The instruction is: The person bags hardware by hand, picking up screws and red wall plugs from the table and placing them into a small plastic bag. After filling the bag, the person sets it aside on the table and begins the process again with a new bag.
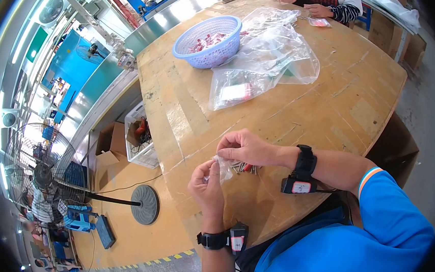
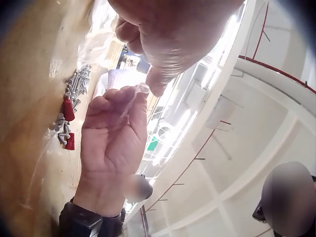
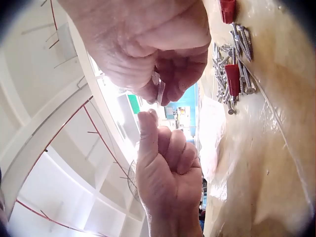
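Both hands meet over the table's near part, at a small clear plastic bag (image 1: 226,173). My right hand (image 1: 247,147) pinches its upper edge between thumb and curled fingers; in the right wrist view a clear fold (image 3: 161,91) shows between those fingers. My left hand (image 1: 208,189) grips the bag from the other side, thumb raised against it, other fingers curled. In the left wrist view the film (image 2: 142,89) lies between the two hands' fingertips. On the tabletop beside them lie several silver screws (image 3: 243,42) and red plastic pieces (image 3: 232,79).
A lilac basket (image 1: 216,59) of small red-and-white packets stands at the far left of the table (image 1: 342,115). Large clear plastic sheeting (image 1: 298,55) lies beside it with a packet on top. Another person's hands (image 1: 317,10) rest at the far edge. A fan (image 1: 41,173) stands left.
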Action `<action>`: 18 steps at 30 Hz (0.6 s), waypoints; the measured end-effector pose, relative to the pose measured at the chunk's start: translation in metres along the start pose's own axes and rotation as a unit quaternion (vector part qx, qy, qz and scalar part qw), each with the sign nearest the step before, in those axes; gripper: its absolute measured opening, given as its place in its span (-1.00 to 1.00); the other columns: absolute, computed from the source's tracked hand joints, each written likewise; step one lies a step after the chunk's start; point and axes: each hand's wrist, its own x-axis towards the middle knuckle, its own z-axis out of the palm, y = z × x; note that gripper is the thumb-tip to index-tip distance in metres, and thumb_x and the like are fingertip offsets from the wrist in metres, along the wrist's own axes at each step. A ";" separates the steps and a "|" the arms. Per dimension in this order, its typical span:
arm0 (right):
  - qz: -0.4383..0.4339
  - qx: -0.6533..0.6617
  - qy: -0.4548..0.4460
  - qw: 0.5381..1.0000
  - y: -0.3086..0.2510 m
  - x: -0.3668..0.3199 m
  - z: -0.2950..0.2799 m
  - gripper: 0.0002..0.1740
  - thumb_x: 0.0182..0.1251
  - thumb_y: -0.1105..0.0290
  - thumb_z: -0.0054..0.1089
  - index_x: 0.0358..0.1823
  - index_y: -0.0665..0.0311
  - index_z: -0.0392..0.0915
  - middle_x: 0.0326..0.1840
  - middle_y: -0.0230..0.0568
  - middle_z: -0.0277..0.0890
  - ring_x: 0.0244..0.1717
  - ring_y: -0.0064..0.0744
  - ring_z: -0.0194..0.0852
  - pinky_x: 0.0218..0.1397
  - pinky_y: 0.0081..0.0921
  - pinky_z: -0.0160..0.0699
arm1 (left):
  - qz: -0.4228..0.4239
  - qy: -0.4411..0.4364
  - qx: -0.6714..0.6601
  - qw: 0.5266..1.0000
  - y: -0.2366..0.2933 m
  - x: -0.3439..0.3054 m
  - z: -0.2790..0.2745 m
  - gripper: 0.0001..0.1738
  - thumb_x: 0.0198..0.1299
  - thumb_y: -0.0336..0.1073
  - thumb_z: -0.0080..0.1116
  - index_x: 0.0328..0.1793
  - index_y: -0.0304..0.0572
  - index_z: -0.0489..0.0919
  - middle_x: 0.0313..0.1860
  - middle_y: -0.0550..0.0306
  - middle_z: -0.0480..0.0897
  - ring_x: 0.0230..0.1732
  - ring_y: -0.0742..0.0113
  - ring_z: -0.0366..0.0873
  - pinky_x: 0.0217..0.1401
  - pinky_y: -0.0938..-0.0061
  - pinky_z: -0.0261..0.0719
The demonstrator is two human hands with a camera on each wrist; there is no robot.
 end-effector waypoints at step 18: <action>-0.145 -0.207 0.060 0.966 -0.007 -0.003 0.003 -0.83 0.11 0.39 0.26 -0.37 0.36 0.61 -0.45 -0.17 0.59 -0.45 -0.47 0.56 -0.38 -0.53 0.50 | 0.188 -0.003 0.253 0.949 0.001 0.003 -0.005 -0.87 0.00 -0.46 0.35 -0.41 -0.28 0.57 -0.56 0.14 0.50 -0.51 0.38 0.45 -0.46 0.53 0.36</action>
